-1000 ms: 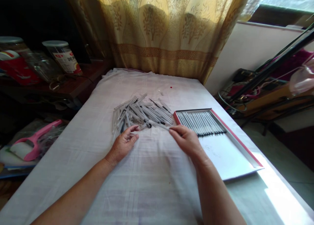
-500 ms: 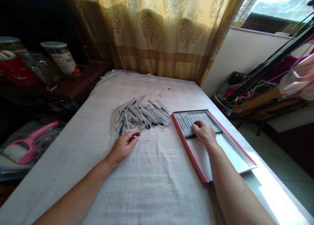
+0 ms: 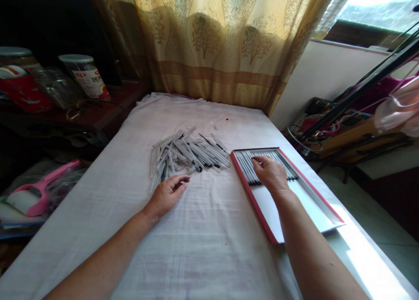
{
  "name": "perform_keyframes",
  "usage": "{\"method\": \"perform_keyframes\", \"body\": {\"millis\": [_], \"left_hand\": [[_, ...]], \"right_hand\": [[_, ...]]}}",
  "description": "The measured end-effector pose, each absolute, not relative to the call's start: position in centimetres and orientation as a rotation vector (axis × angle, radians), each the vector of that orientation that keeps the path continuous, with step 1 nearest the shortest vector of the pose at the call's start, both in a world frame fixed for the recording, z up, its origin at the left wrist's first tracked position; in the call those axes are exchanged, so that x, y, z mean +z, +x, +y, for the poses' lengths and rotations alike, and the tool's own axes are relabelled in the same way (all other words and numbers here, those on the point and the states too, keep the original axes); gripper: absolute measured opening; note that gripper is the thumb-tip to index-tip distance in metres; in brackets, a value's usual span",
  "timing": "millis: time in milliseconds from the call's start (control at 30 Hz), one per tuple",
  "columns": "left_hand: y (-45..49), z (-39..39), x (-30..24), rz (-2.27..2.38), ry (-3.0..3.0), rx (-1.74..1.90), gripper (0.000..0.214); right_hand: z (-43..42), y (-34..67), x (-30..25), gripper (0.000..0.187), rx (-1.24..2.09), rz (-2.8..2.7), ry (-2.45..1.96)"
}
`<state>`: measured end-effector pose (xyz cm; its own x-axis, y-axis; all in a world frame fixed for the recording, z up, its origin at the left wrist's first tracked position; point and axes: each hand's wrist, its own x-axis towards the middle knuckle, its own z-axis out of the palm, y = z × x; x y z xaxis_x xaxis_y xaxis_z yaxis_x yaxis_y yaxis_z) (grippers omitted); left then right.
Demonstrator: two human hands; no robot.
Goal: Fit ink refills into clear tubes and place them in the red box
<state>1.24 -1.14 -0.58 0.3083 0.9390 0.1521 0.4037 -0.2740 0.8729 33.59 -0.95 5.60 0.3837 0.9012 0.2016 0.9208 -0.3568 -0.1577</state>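
Observation:
A loose heap of thin clear pens with black tips [image 3: 188, 153] lies on the white cloth [image 3: 203, 230] in the middle of the table. To its right sits a flat red-edged tray [image 3: 253, 199] with a row of the same pens [image 3: 244, 164] lined up at its far end. My right hand [image 3: 271, 174] rests palm down on that row, fingers flat on the pens. My left hand [image 3: 167, 191] lies on the cloth just below the heap, fingers loosely curled, holding nothing that I can see.
A patterned yellow curtain [image 3: 216, 42] hangs behind the table. On a dark shelf at the left stand plastic jars [image 3: 83, 75]. A pink-handled tool [image 3: 39, 193] lies lower left. Cables and a black rod [image 3: 366, 86] clutter the right side.
My right hand moved from the near edge of the heap over to the tray and now lies on the row of pens. My left hand has stayed in place.

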Motion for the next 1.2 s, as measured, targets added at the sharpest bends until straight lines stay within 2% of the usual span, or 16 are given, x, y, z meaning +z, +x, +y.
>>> {"method": "perform_keyframes", "body": {"millis": [200,567,767,967,1100,1200], "left_hand": [[1.2,-1.2,-0.3,1.19,1.843,0.899,0.029],[1.2,-1.1,-0.8,1.156,1.877,0.908,0.028],[1.2,-1.7,-0.2,1.13,2.045,0.976,0.025],[1.1,-2.3,1.2,1.262,2.475,1.258,0.032],[0.6,-2.0,1.1,1.294,2.626,0.966,0.028],[0.3,-1.8,0.7,1.323,2.582,0.86,0.03]], "right_hand": [[0.8,27.0,5.5,0.027,0.013,-2.002,-2.133],[2.7,23.2,3.8,0.029,-0.06,-2.17,-2.117],[1.2,23.9,3.5,0.027,0.048,-1.825,-2.039],[-3.1,23.7,2.2,0.02,0.483,-1.658,-1.479],[-4.1,23.6,1.4,0.022,0.746,-1.562,-1.371],[-3.5,24.1,0.9,0.032,0.643,-1.424,-1.557]]}}
